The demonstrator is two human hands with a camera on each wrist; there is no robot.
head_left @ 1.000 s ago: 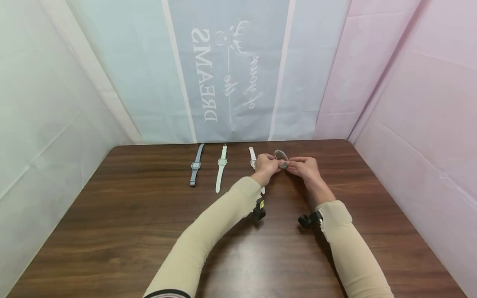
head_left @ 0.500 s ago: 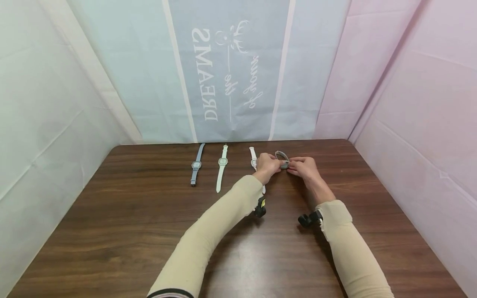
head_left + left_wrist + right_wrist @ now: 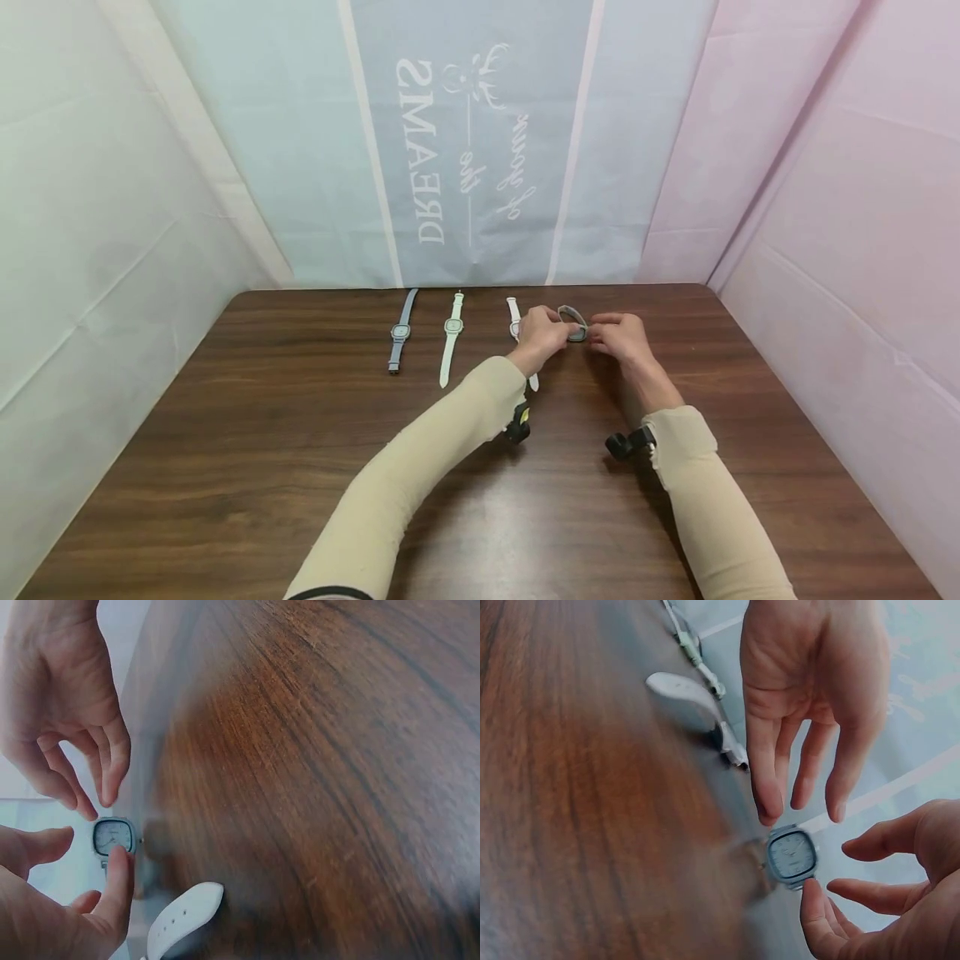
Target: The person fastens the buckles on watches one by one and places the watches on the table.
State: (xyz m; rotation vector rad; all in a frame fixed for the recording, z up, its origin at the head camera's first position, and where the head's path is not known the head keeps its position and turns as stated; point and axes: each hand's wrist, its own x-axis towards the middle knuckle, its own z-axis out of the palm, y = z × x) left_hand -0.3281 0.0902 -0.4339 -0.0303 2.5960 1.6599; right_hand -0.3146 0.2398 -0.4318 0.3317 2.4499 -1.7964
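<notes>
A grey-blue wristwatch (image 3: 577,333) with a squarish dial stands on the table, its strap (image 3: 570,312) looped up behind the case. At its left my left hand (image 3: 545,335) touches the case; in the left wrist view a fingertip rests at the dial's lower edge while the thumb (image 3: 54,844) stays apart. My right hand (image 3: 618,337) is just to the right, thumb and fingers spread. In the right wrist view one of its fingertips (image 3: 808,886) lies against the case's edge. A white wristwatch (image 3: 513,310) is partly covered by my left hand and wrist.
Left of the hands lie a pale green wristwatch (image 3: 453,327) and a blue wristwatch (image 3: 401,332), both stretched out flat. They are on the back part of a dark wooden table (image 3: 300,467). A printed cloth (image 3: 495,167) hangs behind the table's far edge.
My right hand has loosened from the wristwatch, and a small gap shows between them in the head view. My left hand stays at the case. The other wristwatches have not been moved.
</notes>
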